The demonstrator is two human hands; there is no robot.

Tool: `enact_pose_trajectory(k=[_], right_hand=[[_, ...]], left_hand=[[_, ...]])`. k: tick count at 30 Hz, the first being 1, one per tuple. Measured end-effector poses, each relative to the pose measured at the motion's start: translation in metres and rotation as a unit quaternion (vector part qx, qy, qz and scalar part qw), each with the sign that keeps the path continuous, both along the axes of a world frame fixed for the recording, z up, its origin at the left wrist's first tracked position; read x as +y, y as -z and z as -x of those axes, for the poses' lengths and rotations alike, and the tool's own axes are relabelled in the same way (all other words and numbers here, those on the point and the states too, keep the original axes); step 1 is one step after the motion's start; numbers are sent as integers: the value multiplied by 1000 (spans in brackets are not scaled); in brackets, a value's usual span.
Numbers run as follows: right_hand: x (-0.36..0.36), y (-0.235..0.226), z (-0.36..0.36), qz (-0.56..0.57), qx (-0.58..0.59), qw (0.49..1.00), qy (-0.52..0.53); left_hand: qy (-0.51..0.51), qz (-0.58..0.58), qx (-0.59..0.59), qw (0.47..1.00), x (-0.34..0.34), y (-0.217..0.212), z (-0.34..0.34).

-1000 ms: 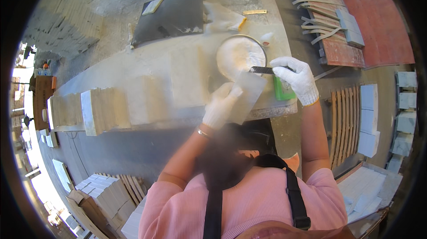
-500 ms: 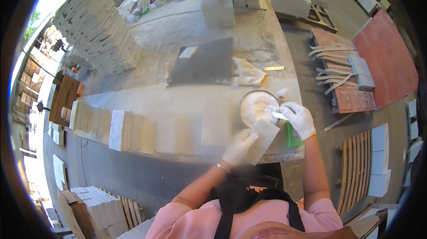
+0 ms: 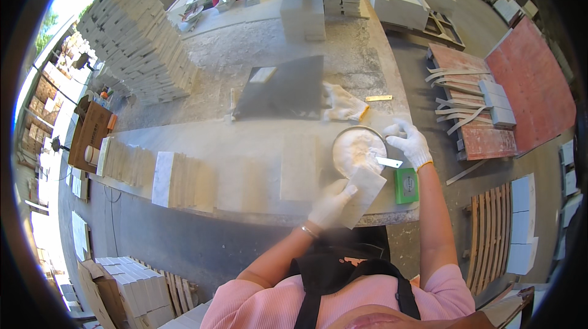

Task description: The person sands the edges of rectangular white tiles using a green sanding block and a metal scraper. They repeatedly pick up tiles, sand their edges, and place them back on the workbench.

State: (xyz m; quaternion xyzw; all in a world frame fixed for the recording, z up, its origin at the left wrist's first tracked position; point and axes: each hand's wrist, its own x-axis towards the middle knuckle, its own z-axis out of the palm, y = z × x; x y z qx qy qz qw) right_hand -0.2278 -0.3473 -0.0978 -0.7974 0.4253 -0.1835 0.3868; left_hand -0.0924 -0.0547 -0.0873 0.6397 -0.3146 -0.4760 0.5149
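Tile [image 3: 365, 197], pale and flat, is gripped in the gloved left hand [image 3: 331, 203], which is clamped on its left edge; it is held tilted at the near edge of the dusty table [image 3: 226, 133], and the bowl's near edge is overlapped by it in this view. On the table's far left, a tall stack of tiles [image 3: 135, 35] is seen leaning. Nearer, a row of upright tiles [image 3: 174, 181] is lined up along the front. A dark sheet [image 3: 282, 93] is laid mid-table, topped by a small pale block [image 3: 263, 75]. Right of it, a spare glove [image 3: 344, 102] is left lying. The round bowl [image 3: 360, 127] is filled with white paste [image 3: 355, 145]. Nothing is seen held by the gloved right hand [image 3: 411, 145], whose thumb and fingers are parted. A green box [image 3: 407, 186] is set below that hand. The scraper [image 3: 389, 162] is rested across the bowl's right rim, just beside the thumb. A thin yellow strip [image 3: 378, 97] is placed beyond.
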Motion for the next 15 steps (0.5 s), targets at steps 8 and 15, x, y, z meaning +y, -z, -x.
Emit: enact_pose_trajectory(k=[8,15], right_hand=[[0,8,-15,0,35,999,-8],[9,-16,0,-35,-61,998,2]], left_hand=[[0,-1,-5,1000,1,0,0],[-4,-2,4,1000,0,0,1]])
